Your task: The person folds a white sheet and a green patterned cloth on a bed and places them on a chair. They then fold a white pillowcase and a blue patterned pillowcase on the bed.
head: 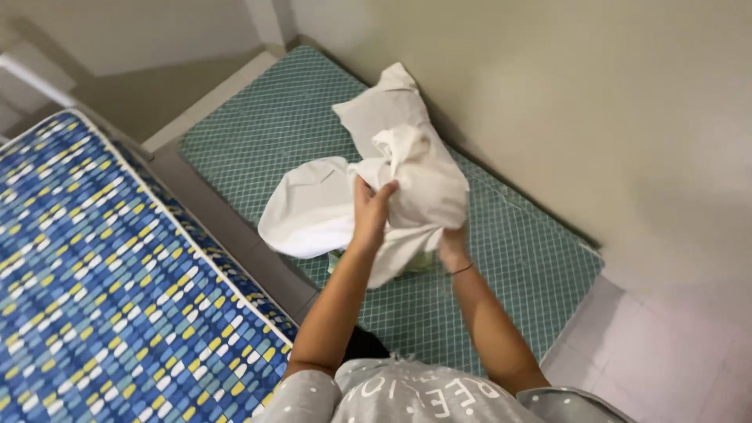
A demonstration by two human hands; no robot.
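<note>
left hand fingers pinching white pillowcase | right hand under cloth, grip can't tell | pillow over green mattress | risk: fabric bunches, pillow slips out

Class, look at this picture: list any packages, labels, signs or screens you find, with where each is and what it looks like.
No packages, labels, signs or screens.
Only print in view: white lettering on the grey dotted shirt, bottom edge.
Both hands, left hand and right hand, grip a plain white cloth over the green checked mattress.
</note>
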